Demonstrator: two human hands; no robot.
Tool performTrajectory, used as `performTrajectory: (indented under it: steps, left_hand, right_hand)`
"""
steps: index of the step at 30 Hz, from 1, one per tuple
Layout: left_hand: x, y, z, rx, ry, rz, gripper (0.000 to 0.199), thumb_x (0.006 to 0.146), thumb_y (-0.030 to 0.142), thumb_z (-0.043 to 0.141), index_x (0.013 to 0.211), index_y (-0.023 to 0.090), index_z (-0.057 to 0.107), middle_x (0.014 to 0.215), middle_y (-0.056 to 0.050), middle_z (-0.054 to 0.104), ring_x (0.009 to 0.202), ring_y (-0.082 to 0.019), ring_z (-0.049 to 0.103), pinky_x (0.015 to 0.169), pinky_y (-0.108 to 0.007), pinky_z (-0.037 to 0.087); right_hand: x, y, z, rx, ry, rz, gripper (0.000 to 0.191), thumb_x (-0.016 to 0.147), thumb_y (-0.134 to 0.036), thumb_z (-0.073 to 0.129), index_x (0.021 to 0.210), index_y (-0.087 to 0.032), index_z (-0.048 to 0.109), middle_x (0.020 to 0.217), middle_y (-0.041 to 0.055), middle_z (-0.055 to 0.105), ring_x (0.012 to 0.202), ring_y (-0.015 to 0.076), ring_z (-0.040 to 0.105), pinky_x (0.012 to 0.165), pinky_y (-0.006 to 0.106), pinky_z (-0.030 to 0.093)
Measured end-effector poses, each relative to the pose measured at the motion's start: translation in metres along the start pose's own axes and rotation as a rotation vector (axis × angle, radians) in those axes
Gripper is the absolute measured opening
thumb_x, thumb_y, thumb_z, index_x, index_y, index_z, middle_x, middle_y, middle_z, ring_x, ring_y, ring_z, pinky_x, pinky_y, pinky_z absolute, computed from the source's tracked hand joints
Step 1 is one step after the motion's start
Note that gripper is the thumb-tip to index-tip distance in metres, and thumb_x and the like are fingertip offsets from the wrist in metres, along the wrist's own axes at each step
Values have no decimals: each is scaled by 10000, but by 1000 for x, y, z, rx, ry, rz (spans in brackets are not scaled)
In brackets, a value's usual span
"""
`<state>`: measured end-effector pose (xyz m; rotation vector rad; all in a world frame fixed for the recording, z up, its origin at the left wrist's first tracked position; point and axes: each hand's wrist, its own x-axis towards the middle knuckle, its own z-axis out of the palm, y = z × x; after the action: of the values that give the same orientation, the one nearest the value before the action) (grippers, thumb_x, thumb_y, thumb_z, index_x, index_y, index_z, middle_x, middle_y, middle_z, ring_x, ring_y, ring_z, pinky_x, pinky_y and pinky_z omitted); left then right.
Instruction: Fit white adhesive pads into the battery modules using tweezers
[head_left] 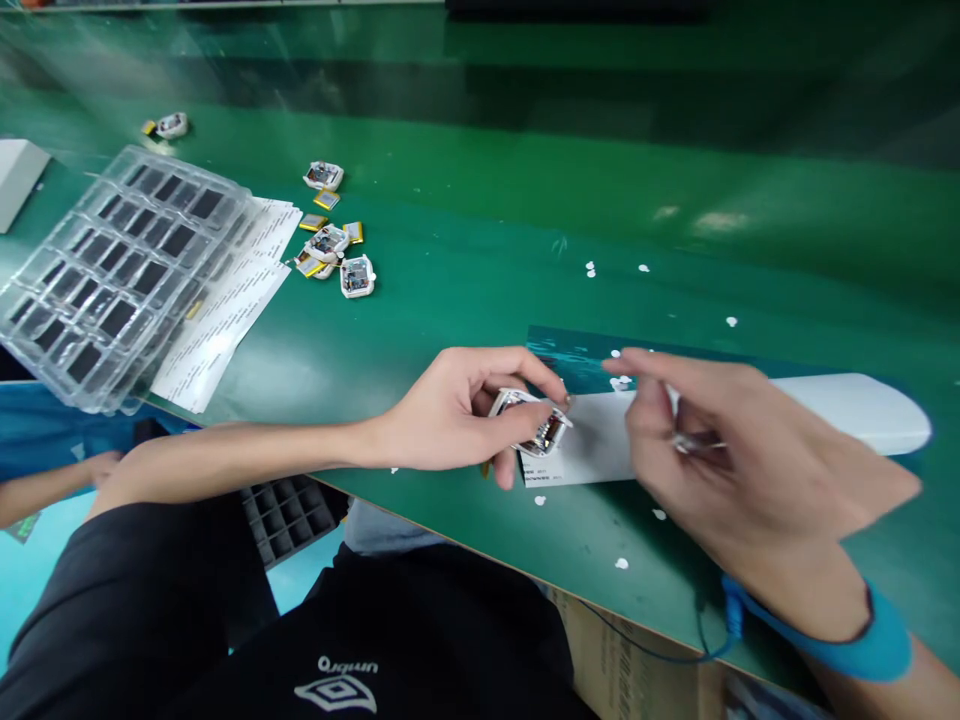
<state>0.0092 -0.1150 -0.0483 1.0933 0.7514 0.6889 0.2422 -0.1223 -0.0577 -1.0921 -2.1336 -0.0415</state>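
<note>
My left hand (480, 415) is closed around a small white device housing (544, 430) with its circuit board exposed, held tilted over the bench. A yellow edge peeks out beneath those fingers. To the right, my right hand (720, 450) is curled and smeared by motion around a shiny metal tool (697, 442), probably tweezers; most of it is hidden. Under both hands lies a white label sheet (592, 445) with small print along its left end. Small white round stickers (619, 384) are scattered near it.
Several open housings (357, 277) and yellow-edged batteries (313, 222) sit at the upper left. Stacked clear compartment trays (131, 270) rest on printed sheets (225, 340). A rounded white object (855, 410) lies right. My right wrist wears a blue corded strap (847, 640). Another person's hand (101, 468) shows at left.
</note>
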Motion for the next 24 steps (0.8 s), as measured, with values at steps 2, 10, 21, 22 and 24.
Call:
performTrajectory:
  steps: [2,10,21,22,24]
  left_hand:
    - [2,-1,-2,-33,16,-7,167,930,213,705,1016,177,566,759,44,673,433,-79,660,387,-157,443]
    - [3,-7,-5,-65,-25,-13,235,923,165,715,1016,211,505,741,64,643,448,-85,669,435,-169,527]
    - [-4,-14,6,107,69,107,191,963,206,646,1047,225,475,738,56,637,585,-124,766,412,-155,415]
    - [-4,-15,7,129,74,113,182,965,210,635,1048,226,473,738,56,637,588,-128,769,413,-156,415]
    - [-4,-16,7,168,81,123,169,968,215,621,1045,226,470,734,55,637,595,-134,773,412,-156,410]
  right_hand:
    - [3,2,3,-27,47,-20,451,984,-3,683,1345,-271,720,1040,31,844,657,144,746,540,263,553]
    - [-3,-3,1,80,-163,-137,510,1027,-58,713,1440,-354,668,1192,7,838,891,236,841,628,314,656]
    - [-19,4,5,169,-162,-174,625,1011,6,588,1537,-331,625,1277,25,817,960,257,844,732,330,691]
    - [-20,3,6,165,-160,-181,630,1009,7,587,1545,-323,617,1290,30,813,967,256,843,736,328,692]
    - [-20,2,8,154,-162,-192,624,1009,4,585,1553,-301,603,1299,34,809,969,247,841,742,321,692]
